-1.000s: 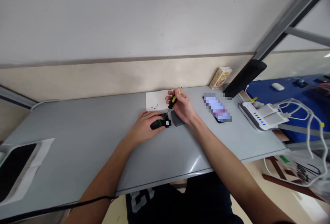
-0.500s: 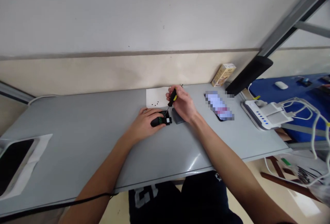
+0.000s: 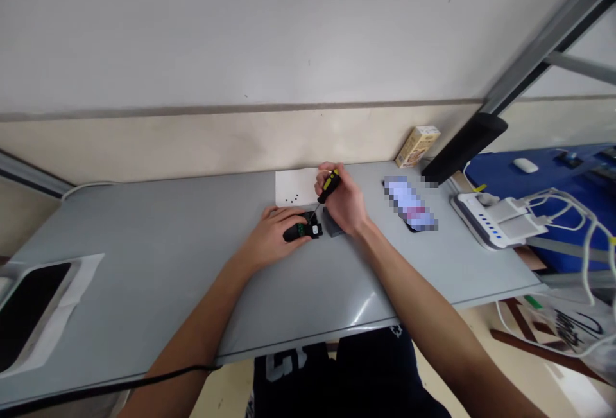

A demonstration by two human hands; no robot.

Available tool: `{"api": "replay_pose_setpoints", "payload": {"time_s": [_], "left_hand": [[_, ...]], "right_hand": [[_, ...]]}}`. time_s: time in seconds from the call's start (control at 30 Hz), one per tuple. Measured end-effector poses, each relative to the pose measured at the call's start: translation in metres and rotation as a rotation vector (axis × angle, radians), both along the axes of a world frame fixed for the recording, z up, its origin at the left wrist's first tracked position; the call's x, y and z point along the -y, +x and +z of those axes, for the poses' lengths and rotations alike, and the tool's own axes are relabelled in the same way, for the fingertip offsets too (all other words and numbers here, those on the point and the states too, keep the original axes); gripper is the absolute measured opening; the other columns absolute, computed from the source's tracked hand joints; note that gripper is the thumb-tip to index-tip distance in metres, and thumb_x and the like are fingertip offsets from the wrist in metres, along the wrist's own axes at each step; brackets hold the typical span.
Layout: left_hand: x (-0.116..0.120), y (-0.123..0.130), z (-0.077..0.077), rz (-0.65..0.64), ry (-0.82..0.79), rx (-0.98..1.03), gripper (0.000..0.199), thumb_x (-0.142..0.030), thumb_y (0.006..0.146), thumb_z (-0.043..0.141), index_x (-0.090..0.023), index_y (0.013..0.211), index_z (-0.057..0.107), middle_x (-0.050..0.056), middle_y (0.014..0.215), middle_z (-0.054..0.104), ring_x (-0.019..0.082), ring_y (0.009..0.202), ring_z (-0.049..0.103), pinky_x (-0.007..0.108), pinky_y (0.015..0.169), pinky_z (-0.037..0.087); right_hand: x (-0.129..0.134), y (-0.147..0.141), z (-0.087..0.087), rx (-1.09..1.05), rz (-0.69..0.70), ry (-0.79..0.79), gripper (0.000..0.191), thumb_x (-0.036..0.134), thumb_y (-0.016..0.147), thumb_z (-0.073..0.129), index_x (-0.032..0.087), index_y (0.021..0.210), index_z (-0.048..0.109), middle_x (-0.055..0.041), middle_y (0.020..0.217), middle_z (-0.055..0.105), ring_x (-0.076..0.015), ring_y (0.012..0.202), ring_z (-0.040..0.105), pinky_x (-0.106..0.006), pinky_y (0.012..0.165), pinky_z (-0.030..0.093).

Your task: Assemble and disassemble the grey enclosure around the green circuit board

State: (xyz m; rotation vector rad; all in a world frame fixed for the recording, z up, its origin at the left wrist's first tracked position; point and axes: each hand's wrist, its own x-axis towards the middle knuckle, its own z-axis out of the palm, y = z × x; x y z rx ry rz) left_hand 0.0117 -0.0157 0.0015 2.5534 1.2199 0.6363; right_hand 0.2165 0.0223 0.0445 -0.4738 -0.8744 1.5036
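The right hand [image 3: 342,201] pinches a yellow-handled precision screwdriver [image 3: 329,187] against a black device [image 3: 302,232], which the left hand [image 3: 282,230] clamps just below the white paper [image 3: 293,182]; a tip slip could scatter the tiny screws [image 3: 291,199].

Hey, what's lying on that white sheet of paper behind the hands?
What look like a few tiny black screws lie on the white paper. The right hand covers the paper's right corner, so anything there cannot be seen.
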Motion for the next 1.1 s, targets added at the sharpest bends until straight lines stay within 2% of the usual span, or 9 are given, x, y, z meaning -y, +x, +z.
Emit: {"api": "replay_pose_setpoints", "payload": {"time_s": [0.17, 0.3, 0.47, 0.57, 0.63, 0.8, 0.9, 0.97, 1.1], "left_hand": [[-0.001, -0.001, -0.001, -0.002, 0.013, 0.006, 0.026, -0.045, 0.093, 0.071, -0.029, 0.114, 0.072, 0.004, 0.136, 0.070, 0.026, 0.124, 0.065, 0.048, 0.115, 0.038], [0.000, -0.001, -0.001, -0.008, 0.012, 0.005, 0.024, -0.045, 0.094, 0.070, -0.030, 0.113, 0.072, 0.004, 0.136, 0.070, 0.026, 0.125, 0.065, 0.048, 0.115, 0.037], [0.000, 0.000, 0.000, 0.000, 0.015, -0.013, 0.025, -0.043, 0.093, 0.073, -0.028, 0.112, 0.071, 0.004, 0.138, 0.069, 0.026, 0.126, 0.065, 0.049, 0.114, 0.037], [0.000, 0.001, 0.000, 0.000, 0.010, -0.002, 0.024, -0.042, 0.092, 0.074, -0.028, 0.110, 0.071, 0.004, 0.137, 0.069, 0.026, 0.124, 0.065, 0.048, 0.113, 0.039], [0.000, 0.001, -0.001, 0.001, 0.013, 0.011, 0.023, -0.042, 0.092, 0.073, -0.028, 0.110, 0.071, 0.004, 0.137, 0.069, 0.026, 0.124, 0.065, 0.048, 0.113, 0.039], [0.000, 0.001, -0.001, 0.003, 0.022, 0.009, 0.023, -0.042, 0.093, 0.072, -0.029, 0.112, 0.071, 0.003, 0.138, 0.069, 0.026, 0.124, 0.065, 0.049, 0.112, 0.040], [0.000, 0.000, -0.001, -0.013, 0.036, 0.005, 0.023, -0.041, 0.093, 0.072, -0.029, 0.113, 0.071, 0.003, 0.138, 0.069, 0.025, 0.125, 0.064, 0.048, 0.111, 0.040], [0.000, -0.001, -0.001, -0.031, 0.049, 0.007, 0.022, -0.041, 0.094, 0.071, -0.029, 0.113, 0.072, 0.003, 0.137, 0.069, 0.025, 0.125, 0.065, 0.047, 0.111, 0.040], [0.000, -0.001, -0.001, -0.039, 0.057, -0.001, 0.023, -0.043, 0.095, 0.070, -0.029, 0.114, 0.071, 0.004, 0.134, 0.070, 0.025, 0.124, 0.065, 0.047, 0.112, 0.040]], "right_hand": [[0.001, 0.002, -0.005, 0.045, 0.026, -0.012, 0.039, 0.060, 0.085, 0.074, 0.024, 0.087, 0.060, -0.0002, 0.097, 0.061, -0.0125, 0.077, 0.062, -0.030, 0.074, 0.050], [-0.001, 0.003, -0.008, 0.147, -0.024, 0.064, 0.043, 0.060, 0.088, 0.071, 0.025, 0.081, 0.047, 0.0034, 0.079, 0.061, -0.0101, 0.059, 0.056, -0.027, 0.060, 0.043], [-0.003, 0.003, -0.007, 0.168, -0.081, 0.086, 0.046, 0.064, 0.088, 0.069, 0.025, 0.079, 0.046, 0.0072, 0.063, 0.042, -0.0094, 0.049, 0.041, -0.026, 0.051, 0.034], [-0.002, 0.004, -0.001, 0.115, -0.012, 0.039, 0.044, 0.069, 0.095, 0.053, 0.025, 0.090, 0.060, 0.0036, 0.069, 0.045, -0.0118, 0.056, 0.045, -0.029, 0.056, 0.041], [0.000, 0.006, 0.001, 0.096, 0.028, 0.019, 0.041, 0.063, 0.096, 0.054, 0.024, 0.100, 0.066, 0.0007, 0.077, 0.052, -0.0134, 0.065, 0.051, -0.030, 0.064, 0.046], [0.002, 0.007, -0.003, 0.135, 0.007, 0.072, 0.036, 0.055, 0.086, 0.075, 0.024, 0.085, 0.057, -0.0006, 0.095, 0.063, -0.0133, 0.075, 0.063, -0.030, 0.069, 0.049], [0.002, 0.005, -0.007, 0.247, -0.048, 0.104, 0.042, 0.056, 0.087, 0.074, 0.025, 0.080, 0.047, 0.0026, 0.079, 0.064, -0.0112, 0.057, 0.058, -0.029, 0.059, 0.044], [0.001, 0.003, -0.008, 0.274, -0.085, 0.102, 0.045, 0.058, 0.088, 0.073, 0.025, 0.078, 0.045, 0.0061, 0.062, 0.055, -0.0107, 0.050, 0.051, -0.028, 0.055, 0.041], [0.000, 0.001, -0.003, 0.124, 0.005, 0.016, 0.049, 0.072, 0.093, 0.055, 0.024, 0.085, 0.059, 0.0054, 0.060, 0.044, -0.0111, 0.052, 0.044, -0.029, 0.054, 0.039]]}}
